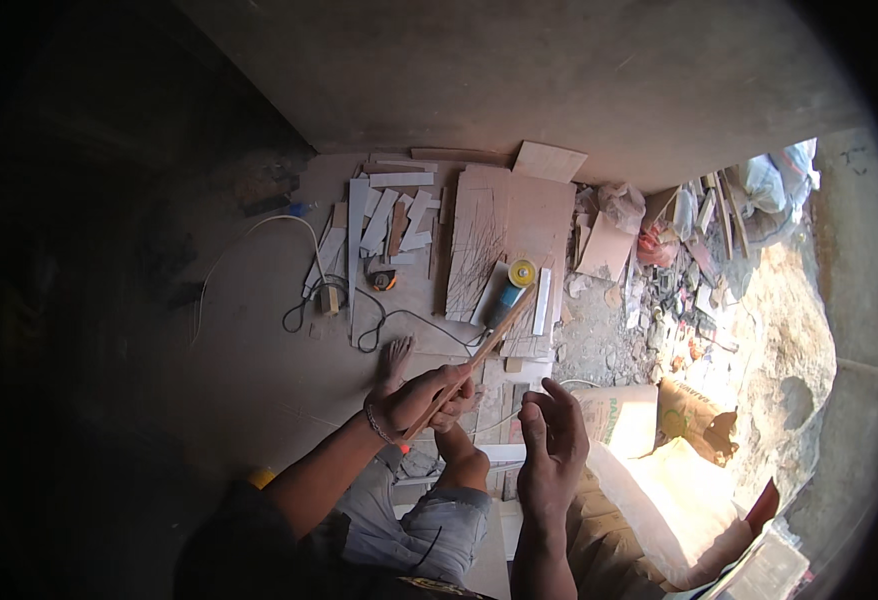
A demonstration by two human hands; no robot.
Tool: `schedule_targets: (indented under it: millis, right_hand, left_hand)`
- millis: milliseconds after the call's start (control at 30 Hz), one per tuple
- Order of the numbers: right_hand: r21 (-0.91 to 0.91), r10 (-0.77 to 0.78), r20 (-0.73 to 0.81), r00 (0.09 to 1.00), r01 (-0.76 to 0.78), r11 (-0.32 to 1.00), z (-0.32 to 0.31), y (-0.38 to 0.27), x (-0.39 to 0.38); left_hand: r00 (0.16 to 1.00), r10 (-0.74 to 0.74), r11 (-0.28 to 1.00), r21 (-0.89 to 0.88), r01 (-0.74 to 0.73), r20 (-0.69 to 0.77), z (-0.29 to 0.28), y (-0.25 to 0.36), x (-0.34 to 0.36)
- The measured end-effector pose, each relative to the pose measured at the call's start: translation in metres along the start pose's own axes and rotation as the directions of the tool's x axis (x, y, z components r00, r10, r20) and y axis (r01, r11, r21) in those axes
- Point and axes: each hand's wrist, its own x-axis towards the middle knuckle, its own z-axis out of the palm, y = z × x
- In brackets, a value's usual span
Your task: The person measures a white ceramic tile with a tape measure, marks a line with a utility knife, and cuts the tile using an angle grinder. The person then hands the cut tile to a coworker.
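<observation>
My left hand point(424, 397), with a bracelet at its wrist, is closed round the lower part of a long thin brown strip point(504, 328). The strip slants up to the right, and its material is hard to tell. Held up at the right, my right hand point(554, 440) is empty, its fingers loosely bent and apart from the thumb. Beyond the strip's upper end lies an angle grinder point(509, 294) with a teal body and a yellow disc point(522, 273). It rests on a stack of pinkish boards or tiles point(539, 215) marked with dark scratches, and the strip partly covers it.
White and brown cut strips point(379, 220) lie left of the stack, beside a tape measure point(383, 281) and a dark looping cable point(367, 335). Rubble point(659, 310), bags point(624, 205) and torn paper sacks point(694, 420) fill the right side. A wall point(559, 80) stands behind.
</observation>
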Motion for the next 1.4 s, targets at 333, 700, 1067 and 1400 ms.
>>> schedule_targets:
  millis: [333,700,1067,1400]
  right_hand:
    - [0.330,-0.068,0.569,0.819,-0.152,0.932,0.098,-0.103,-0.155]
    - [0.221,-0.249,0.816,0.522,0.116,0.968,0.411,-0.150,-0.325]
    - [0.133,-0.091,0.988,-0.128,0.371,0.919,0.676,-0.140,-0.429]
    - [0.117,0.357,0.821,-0.446,0.742,0.660,0.967,-0.176,-0.536]
  left_hand:
    - [0.909,0.369,0.810,0.414,-0.417,0.194,0.087,-0.009,-0.263]
    - [0.402,0.855,0.519,0.541,-0.662,-0.328,-0.053,-0.039,-0.575]
    - [-0.232,0.702,0.136,0.447,-0.884,-0.673,-0.187,-0.040,-0.775]
    - [-0.447,0.526,0.343,0.661,-0.667,-0.723,-0.333,-0.026,-0.973]
